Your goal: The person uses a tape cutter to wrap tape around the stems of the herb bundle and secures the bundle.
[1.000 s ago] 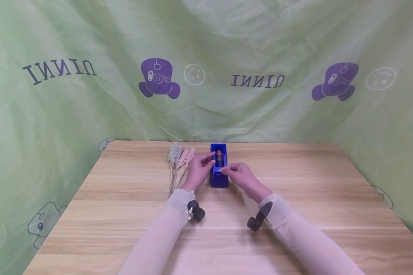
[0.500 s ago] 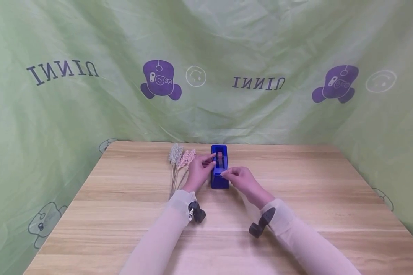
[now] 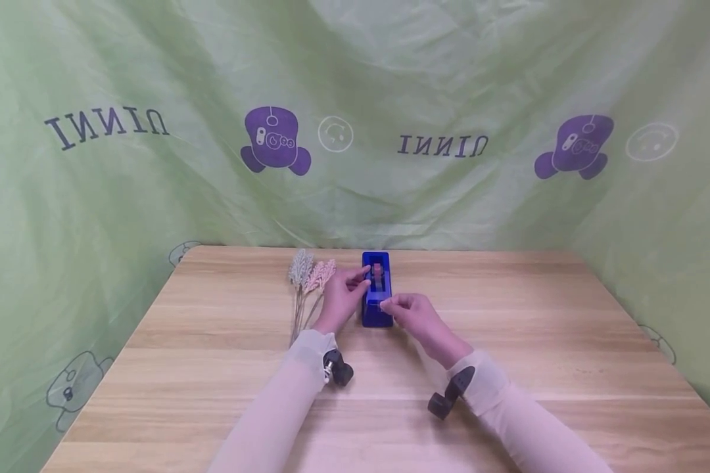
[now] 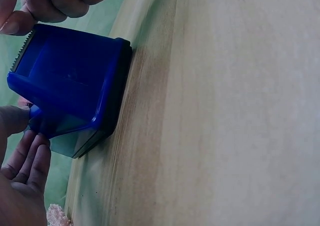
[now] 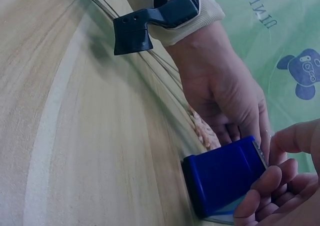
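A blue tape dispenser (image 3: 377, 319) stands on the wooden table, with a tape roll (image 3: 377, 269) of reddish core in its slot. My left hand (image 3: 338, 301) grips the dispenser's left side, thumb and fingers at its edge in the left wrist view. At the serrated cutter (image 4: 21, 52) on the near end, my right hand (image 3: 419, 320) has thumb and forefinger pinched together on the tape's end. The tape is clear and barely visible; a small glint of it shows in the right wrist view. The other right fingers are curled beside the cutter.
Left of the dispenser lie a grey flower spray (image 3: 300, 268) and a pink flower spray (image 3: 321, 274), their thin stems pointing toward me and partly behind my left hand. A green printed curtain (image 3: 449, 197) hangs behind the table (image 3: 509, 341).
My right hand has drawn slightly toward me along the dispenser's front end, fingers still pinched. The left hand keeps its grip, and the dispenser stays in place as the head view shifts a little.
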Demonstrator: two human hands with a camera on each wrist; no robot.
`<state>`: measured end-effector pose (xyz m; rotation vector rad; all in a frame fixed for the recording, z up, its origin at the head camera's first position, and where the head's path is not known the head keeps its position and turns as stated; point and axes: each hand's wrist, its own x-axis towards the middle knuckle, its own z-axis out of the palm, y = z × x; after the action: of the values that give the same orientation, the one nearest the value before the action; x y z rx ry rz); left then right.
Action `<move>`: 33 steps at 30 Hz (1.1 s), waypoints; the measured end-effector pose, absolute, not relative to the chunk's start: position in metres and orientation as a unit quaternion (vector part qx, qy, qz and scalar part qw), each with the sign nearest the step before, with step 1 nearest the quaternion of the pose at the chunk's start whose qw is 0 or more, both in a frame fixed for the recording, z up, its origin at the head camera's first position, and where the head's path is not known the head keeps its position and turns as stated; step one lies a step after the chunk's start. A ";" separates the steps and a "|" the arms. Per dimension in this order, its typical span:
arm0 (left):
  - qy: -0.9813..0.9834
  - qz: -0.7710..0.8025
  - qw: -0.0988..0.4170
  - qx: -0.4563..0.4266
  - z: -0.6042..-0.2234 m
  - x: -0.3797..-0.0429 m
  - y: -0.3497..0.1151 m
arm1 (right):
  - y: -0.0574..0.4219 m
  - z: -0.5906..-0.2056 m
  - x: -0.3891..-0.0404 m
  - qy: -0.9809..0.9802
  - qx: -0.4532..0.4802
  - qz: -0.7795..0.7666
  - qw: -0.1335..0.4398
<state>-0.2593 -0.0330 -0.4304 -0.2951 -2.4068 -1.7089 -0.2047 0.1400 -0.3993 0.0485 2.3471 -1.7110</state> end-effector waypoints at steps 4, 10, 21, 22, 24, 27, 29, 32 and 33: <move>-0.809 -0.572 0.092 -0.100 -0.431 -0.258 -0.033 | 0.139 -0.402 -0.201 0.797 0.013 -0.592 0.116; -0.804 -0.578 0.095 -0.102 -0.430 -0.259 -0.034 | 0.140 -0.402 -0.199 0.792 -0.001 -0.600 0.112; -0.805 -0.576 0.100 -0.097 -0.434 -0.261 -0.032 | 0.143 -0.403 -0.196 0.788 0.003 -0.605 0.109; -0.805 -0.576 0.101 -0.098 -0.434 -0.262 -0.032 | 0.142 -0.403 -0.195 0.788 0.002 -0.606 0.109; -0.805 -0.576 0.103 -0.099 -0.434 -0.262 -0.032 | 0.142 -0.403 -0.194 0.790 0.001 -0.604 0.108; -0.805 -0.575 0.104 -0.099 -0.435 -0.263 -0.032 | 0.141 -0.403 -0.191 0.793 0.004 -0.599 0.108; -0.805 -0.575 0.103 -0.098 -0.436 -0.263 -0.032 | 0.141 -0.403 -0.190 0.796 0.007 -0.595 0.108; -0.805 -0.576 0.103 -0.098 -0.437 -0.263 -0.032 | 0.140 -0.405 -0.188 0.800 0.010 -0.591 0.104; -0.805 -0.576 0.102 -0.098 -0.437 -0.263 -0.032 | 0.140 -0.405 -0.188 0.801 0.011 -0.590 0.102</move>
<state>-0.2626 -0.0322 -0.4366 -0.2886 -2.3760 -1.7016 -0.1879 0.1399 -0.4048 0.0311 2.3651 -1.7412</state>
